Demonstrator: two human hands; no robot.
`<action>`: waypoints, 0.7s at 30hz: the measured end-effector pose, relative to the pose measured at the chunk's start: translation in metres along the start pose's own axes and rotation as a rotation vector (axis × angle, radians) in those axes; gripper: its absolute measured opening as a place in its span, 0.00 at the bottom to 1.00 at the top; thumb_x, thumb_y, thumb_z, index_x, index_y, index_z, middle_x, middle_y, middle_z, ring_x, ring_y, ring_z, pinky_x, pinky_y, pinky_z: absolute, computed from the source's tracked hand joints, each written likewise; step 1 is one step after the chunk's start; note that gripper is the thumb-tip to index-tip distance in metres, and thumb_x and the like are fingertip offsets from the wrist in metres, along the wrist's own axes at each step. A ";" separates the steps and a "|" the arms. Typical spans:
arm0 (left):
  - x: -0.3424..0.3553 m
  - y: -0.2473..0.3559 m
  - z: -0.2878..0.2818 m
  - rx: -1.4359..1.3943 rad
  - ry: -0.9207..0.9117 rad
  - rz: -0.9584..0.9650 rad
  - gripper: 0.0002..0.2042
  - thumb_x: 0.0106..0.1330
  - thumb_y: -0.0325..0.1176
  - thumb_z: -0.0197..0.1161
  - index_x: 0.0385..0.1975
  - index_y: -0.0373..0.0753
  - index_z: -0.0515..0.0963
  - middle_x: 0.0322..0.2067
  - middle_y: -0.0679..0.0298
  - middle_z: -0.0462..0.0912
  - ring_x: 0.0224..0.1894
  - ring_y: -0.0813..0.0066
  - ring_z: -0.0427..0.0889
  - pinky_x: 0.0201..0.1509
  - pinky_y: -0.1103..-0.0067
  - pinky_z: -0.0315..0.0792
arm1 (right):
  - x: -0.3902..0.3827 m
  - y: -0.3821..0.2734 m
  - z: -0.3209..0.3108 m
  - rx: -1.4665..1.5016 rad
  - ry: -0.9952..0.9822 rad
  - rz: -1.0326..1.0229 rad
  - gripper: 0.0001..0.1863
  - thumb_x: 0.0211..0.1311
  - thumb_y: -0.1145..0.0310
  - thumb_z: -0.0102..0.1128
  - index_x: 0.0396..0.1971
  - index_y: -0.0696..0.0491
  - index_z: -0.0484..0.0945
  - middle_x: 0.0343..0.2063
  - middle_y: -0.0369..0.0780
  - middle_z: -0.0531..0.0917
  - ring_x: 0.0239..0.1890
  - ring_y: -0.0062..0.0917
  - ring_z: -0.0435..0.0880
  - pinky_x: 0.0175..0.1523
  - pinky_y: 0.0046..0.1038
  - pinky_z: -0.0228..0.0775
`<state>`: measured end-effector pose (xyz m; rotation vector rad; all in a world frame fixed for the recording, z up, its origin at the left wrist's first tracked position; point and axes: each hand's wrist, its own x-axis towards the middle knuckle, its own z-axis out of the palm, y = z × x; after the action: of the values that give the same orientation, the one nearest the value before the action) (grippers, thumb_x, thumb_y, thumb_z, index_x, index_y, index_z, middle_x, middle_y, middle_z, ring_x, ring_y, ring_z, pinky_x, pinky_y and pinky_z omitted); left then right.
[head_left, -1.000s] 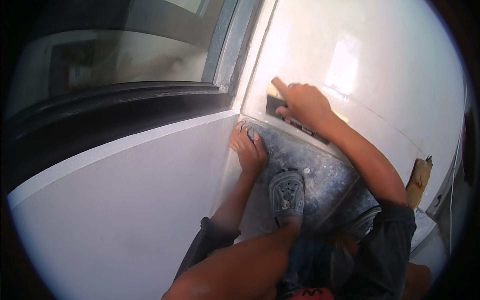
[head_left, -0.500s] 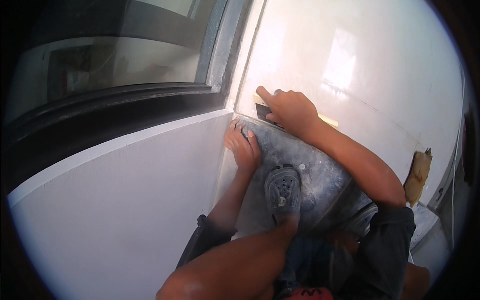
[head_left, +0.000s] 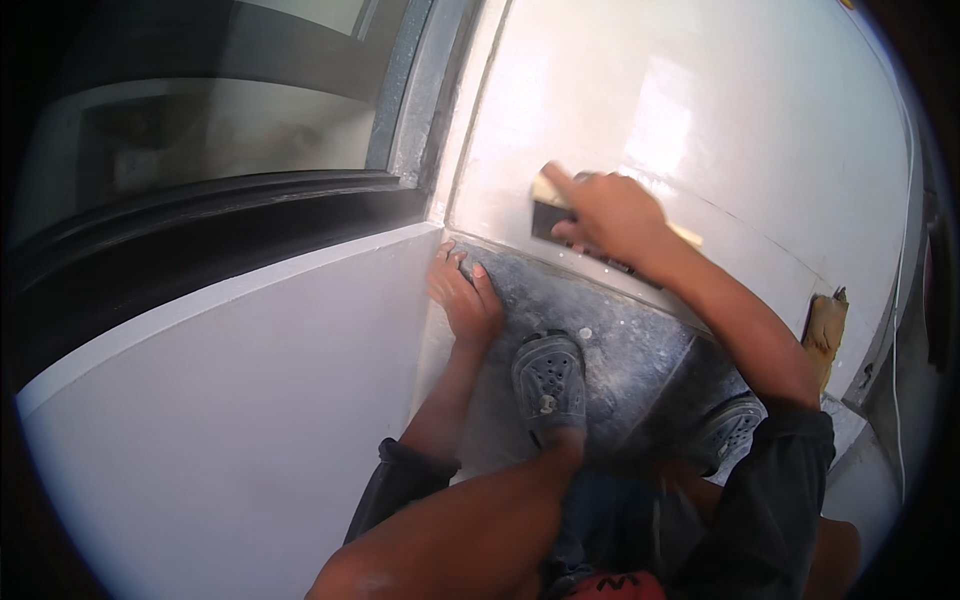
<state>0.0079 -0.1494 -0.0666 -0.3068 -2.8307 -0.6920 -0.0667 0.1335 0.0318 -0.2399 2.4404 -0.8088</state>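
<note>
My right hand (head_left: 618,222) grips a wide putty knife (head_left: 546,218) with a pale yellow back strip and a dark blade. It is held over the lower edge of the glossy white panel (head_left: 570,110), with its long side roughly along that edge; contact with the panel is hard to make out. The hand hides the tool's middle. My left hand (head_left: 468,302) is open, its fingers spread against the corner where the grey stone surface (head_left: 620,345) meets the low white wall (head_left: 240,400). It holds nothing.
A dark-framed window (head_left: 240,200) stands at upper left, above the low wall. My grey clog (head_left: 550,378) is planted on the dusty stone, the other clog (head_left: 730,430) further right. A worn wood piece (head_left: 826,330) leans at right, near a thin white cable (head_left: 897,370).
My right hand has moved the putty knife to the right, away from the corner. The left hand stays at the corner. The whole view has shifted slightly.
</note>
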 end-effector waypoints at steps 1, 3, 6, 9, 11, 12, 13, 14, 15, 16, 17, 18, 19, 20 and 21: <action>0.001 0.000 -0.002 0.000 -0.004 -0.001 0.18 0.78 0.35 0.52 0.59 0.28 0.71 0.67 0.40 0.72 0.67 0.39 0.68 0.73 0.49 0.54 | -0.003 0.004 0.001 -0.011 0.028 0.016 0.30 0.66 0.62 0.70 0.65 0.50 0.69 0.35 0.50 0.88 0.40 0.47 0.91 0.46 0.45 0.84; 0.000 -0.001 -0.002 0.001 -0.007 -0.005 0.18 0.78 0.35 0.52 0.59 0.28 0.71 0.67 0.40 0.72 0.67 0.39 0.68 0.73 0.49 0.54 | -0.015 0.016 0.008 -0.030 0.083 0.048 0.31 0.66 0.61 0.71 0.65 0.50 0.68 0.36 0.50 0.88 0.39 0.47 0.91 0.46 0.45 0.84; -0.003 -0.004 -0.001 0.012 -0.012 -0.003 0.18 0.78 0.35 0.52 0.60 0.28 0.71 0.67 0.40 0.71 0.67 0.39 0.67 0.73 0.49 0.54 | -0.024 0.019 0.014 -0.065 0.047 0.019 0.32 0.67 0.58 0.71 0.64 0.50 0.66 0.38 0.50 0.87 0.39 0.47 0.91 0.45 0.45 0.84; -0.003 -0.004 -0.003 0.033 -0.025 -0.014 0.18 0.78 0.35 0.52 0.60 0.28 0.70 0.68 0.41 0.71 0.68 0.39 0.67 0.73 0.49 0.54 | -0.030 0.025 0.012 -0.062 0.090 0.032 0.33 0.67 0.58 0.72 0.66 0.49 0.65 0.38 0.50 0.88 0.40 0.47 0.91 0.45 0.44 0.83; 0.001 -0.001 -0.004 0.012 -0.049 -0.024 0.18 0.78 0.35 0.52 0.60 0.28 0.70 0.68 0.41 0.70 0.69 0.40 0.66 0.73 0.49 0.54 | -0.040 0.018 0.026 -0.065 0.096 0.009 0.32 0.67 0.59 0.72 0.65 0.49 0.65 0.38 0.50 0.88 0.40 0.47 0.91 0.45 0.44 0.83; -0.001 -0.005 -0.002 0.031 -0.031 -0.007 0.19 0.78 0.35 0.52 0.60 0.28 0.70 0.68 0.41 0.70 0.69 0.40 0.66 0.74 0.50 0.54 | -0.042 0.016 0.027 -0.108 0.115 -0.024 0.31 0.68 0.59 0.71 0.64 0.49 0.66 0.37 0.50 0.87 0.40 0.47 0.91 0.45 0.43 0.84; -0.006 -0.012 0.002 0.050 -0.013 0.011 0.19 0.78 0.35 0.52 0.61 0.28 0.70 0.68 0.41 0.70 0.69 0.40 0.66 0.74 0.50 0.53 | -0.041 0.018 0.023 -0.094 0.118 0.015 0.31 0.68 0.60 0.72 0.64 0.49 0.66 0.37 0.50 0.88 0.40 0.47 0.91 0.44 0.43 0.84; -0.005 -0.011 0.000 0.077 0.004 0.024 0.19 0.78 0.35 0.52 0.61 0.28 0.70 0.69 0.41 0.70 0.70 0.41 0.66 0.74 0.50 0.53 | -0.037 0.021 0.017 -0.075 0.117 0.047 0.31 0.68 0.60 0.72 0.64 0.49 0.66 0.37 0.50 0.88 0.40 0.46 0.91 0.44 0.43 0.84; -0.003 -0.011 -0.001 0.070 -0.004 0.025 0.19 0.79 0.35 0.52 0.61 0.28 0.70 0.69 0.41 0.70 0.70 0.41 0.66 0.75 0.50 0.52 | -0.035 0.021 0.011 -0.057 0.115 0.079 0.31 0.68 0.60 0.72 0.65 0.49 0.66 0.37 0.50 0.88 0.40 0.46 0.91 0.44 0.42 0.84; 0.001 -0.011 -0.001 0.063 -0.013 0.026 0.19 0.79 0.35 0.52 0.61 0.28 0.70 0.69 0.42 0.70 0.70 0.41 0.65 0.75 0.50 0.52 | -0.037 0.016 0.007 -0.053 0.108 0.119 0.31 0.68 0.61 0.72 0.65 0.49 0.66 0.37 0.49 0.88 0.40 0.45 0.91 0.43 0.42 0.84; 0.001 -0.007 -0.001 0.047 -0.027 0.024 0.19 0.79 0.36 0.52 0.61 0.28 0.70 0.69 0.42 0.70 0.70 0.41 0.65 0.75 0.51 0.52 | -0.042 0.016 0.015 -0.072 0.128 0.066 0.30 0.67 0.61 0.72 0.64 0.50 0.67 0.36 0.49 0.88 0.40 0.45 0.91 0.43 0.41 0.84; -0.003 -0.008 0.002 0.045 -0.026 0.021 0.19 0.79 0.36 0.52 0.61 0.28 0.70 0.69 0.42 0.70 0.70 0.41 0.65 0.75 0.51 0.51 | -0.047 0.016 0.027 -0.091 0.148 0.013 0.30 0.67 0.61 0.73 0.62 0.50 0.67 0.36 0.49 0.88 0.40 0.45 0.91 0.42 0.41 0.84; -0.007 -0.011 0.004 0.042 -0.025 0.018 0.19 0.79 0.36 0.51 0.61 0.28 0.70 0.69 0.42 0.70 0.70 0.41 0.65 0.75 0.51 0.51 | -0.051 0.017 0.033 -0.111 0.168 -0.039 0.29 0.67 0.61 0.73 0.61 0.50 0.68 0.35 0.49 0.88 0.40 0.45 0.91 0.42 0.41 0.84; -0.003 -0.012 0.004 0.043 -0.013 0.022 0.19 0.79 0.36 0.51 0.61 0.28 0.70 0.69 0.43 0.70 0.70 0.41 0.65 0.75 0.51 0.51 | -0.047 0.017 0.028 -0.126 0.128 -0.048 0.28 0.67 0.62 0.73 0.60 0.50 0.68 0.35 0.49 0.87 0.39 0.46 0.91 0.43 0.42 0.83; -0.002 -0.012 0.003 0.048 -0.016 0.012 0.19 0.79 0.36 0.51 0.61 0.28 0.70 0.69 0.43 0.70 0.70 0.42 0.65 0.75 0.51 0.51 | -0.045 0.021 0.021 -0.094 0.142 -0.007 0.28 0.66 0.62 0.72 0.60 0.50 0.68 0.35 0.49 0.87 0.39 0.46 0.91 0.43 0.43 0.83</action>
<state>0.0059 -0.1581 -0.0749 -0.3226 -2.8532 -0.6208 -0.0177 0.1547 0.0250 -0.2336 2.6151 -0.7381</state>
